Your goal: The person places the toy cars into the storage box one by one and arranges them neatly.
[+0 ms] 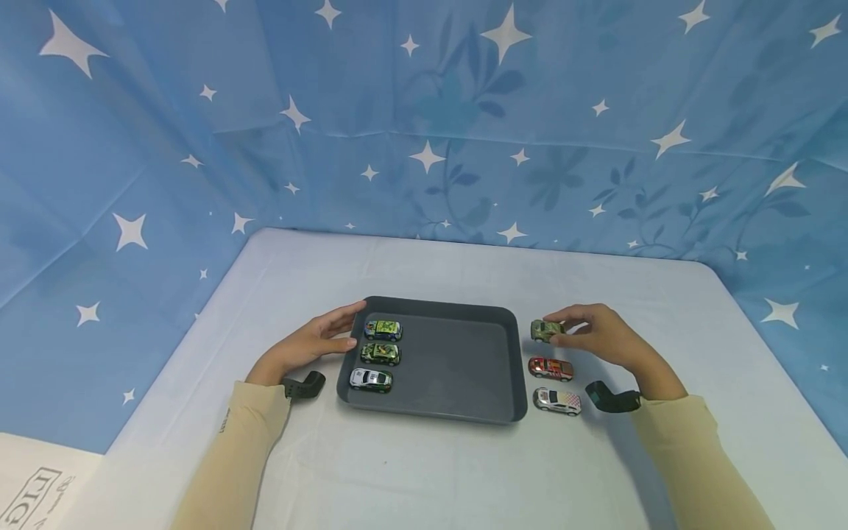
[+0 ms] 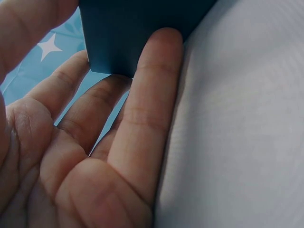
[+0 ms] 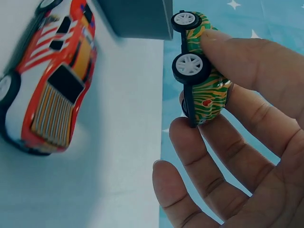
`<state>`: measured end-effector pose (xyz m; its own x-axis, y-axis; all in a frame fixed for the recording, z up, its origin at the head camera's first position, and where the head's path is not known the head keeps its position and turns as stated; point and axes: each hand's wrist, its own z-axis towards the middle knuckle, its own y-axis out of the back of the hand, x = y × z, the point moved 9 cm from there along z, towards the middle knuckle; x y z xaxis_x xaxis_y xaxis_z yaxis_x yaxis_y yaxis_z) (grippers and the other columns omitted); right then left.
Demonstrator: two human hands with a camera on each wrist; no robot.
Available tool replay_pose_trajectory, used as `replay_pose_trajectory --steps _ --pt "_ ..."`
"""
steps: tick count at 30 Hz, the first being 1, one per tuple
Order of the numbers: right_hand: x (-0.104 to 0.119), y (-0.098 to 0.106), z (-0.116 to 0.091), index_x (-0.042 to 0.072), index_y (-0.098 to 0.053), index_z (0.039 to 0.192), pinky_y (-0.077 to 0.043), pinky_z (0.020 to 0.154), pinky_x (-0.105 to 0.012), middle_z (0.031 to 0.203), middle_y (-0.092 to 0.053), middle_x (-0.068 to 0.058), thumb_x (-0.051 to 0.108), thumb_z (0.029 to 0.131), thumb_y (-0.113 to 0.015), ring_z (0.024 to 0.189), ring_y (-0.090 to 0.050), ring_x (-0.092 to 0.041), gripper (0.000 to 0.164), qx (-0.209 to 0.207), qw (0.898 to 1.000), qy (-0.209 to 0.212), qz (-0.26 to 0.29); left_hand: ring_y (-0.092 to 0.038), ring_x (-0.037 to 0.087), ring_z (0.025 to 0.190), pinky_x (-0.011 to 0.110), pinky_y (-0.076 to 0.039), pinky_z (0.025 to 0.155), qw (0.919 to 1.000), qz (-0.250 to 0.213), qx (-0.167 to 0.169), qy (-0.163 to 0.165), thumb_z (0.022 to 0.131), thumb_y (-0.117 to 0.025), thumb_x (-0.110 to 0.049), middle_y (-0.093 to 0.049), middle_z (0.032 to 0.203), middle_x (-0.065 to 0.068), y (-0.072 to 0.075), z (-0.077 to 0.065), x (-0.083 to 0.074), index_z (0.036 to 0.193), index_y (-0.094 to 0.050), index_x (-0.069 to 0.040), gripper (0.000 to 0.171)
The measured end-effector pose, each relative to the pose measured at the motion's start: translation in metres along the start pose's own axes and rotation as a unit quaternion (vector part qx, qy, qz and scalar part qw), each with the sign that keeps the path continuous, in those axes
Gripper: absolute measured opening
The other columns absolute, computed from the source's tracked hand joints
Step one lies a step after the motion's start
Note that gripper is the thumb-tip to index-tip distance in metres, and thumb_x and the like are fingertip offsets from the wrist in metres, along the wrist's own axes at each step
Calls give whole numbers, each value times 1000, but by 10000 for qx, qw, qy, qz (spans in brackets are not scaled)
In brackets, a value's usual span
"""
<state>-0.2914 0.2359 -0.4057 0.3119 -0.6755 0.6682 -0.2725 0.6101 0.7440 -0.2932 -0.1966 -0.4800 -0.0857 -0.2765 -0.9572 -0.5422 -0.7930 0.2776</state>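
Note:
My right hand (image 1: 603, 335) pinches a small green toy car (image 1: 539, 330) between thumb and fingers, just right of the grey tray (image 1: 457, 361). In the right wrist view, this toy car (image 3: 209, 90) shows green and orange stripes and white wheels. My left hand (image 1: 301, 346) rests against the tray's left side, its fingers fairly straight; in the left wrist view the thumb (image 2: 147, 99) touches the tray wall (image 2: 118, 38). Inside the tray's left side, a blue-and-yellow toy car (image 1: 383, 330), a camouflage toy car (image 1: 380, 354) and a white toy car (image 1: 371, 380) stand in a column.
Right of the tray, below my right hand, are a red toy car (image 1: 550, 369) and a white-and-pink toy car (image 1: 557, 401). A white cloth covers the table (image 1: 424, 471). A blue star-patterned curtain (image 1: 397, 96) hangs behind it. A printed cream sheet (image 1: 40, 478) shows at lower left.

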Motion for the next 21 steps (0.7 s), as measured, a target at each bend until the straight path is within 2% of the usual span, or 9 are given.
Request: replay_pose_trajectory --steps 8,17,21 --pt "9 -4 3 -7 -75 128 -62 84 -29 119 -77 -17 7 95 -83 103 -70 -22 37 64 9999 63 47 -24 49 161 66 -21 129 10000 -27 14 1 107 -70 -19 -25 177 22 -1 0 0 172 -27 -4 79" --pt "16 -7 6 -6 -76 127 -62 85 -33 118 -77 -15 8 95 -83 104 -69 -25 35 75 9998 182 20 -24 49 161 66 -21 129 10000 -56 53 -56 107 -69 -17 -24 177 22 -1 0 -1 172 -26 -3 78" --pt "19 -8 7 -5 -76 128 -62 85 -31 120 -76 -15 8 96 -83 103 -69 -21 35 73 9997 194 163 -25 49 161 66 -21 129 9999 -66 54 -72 107 -69 -16 -24 177 23 -1 0 -3 171 -27 -3 78"
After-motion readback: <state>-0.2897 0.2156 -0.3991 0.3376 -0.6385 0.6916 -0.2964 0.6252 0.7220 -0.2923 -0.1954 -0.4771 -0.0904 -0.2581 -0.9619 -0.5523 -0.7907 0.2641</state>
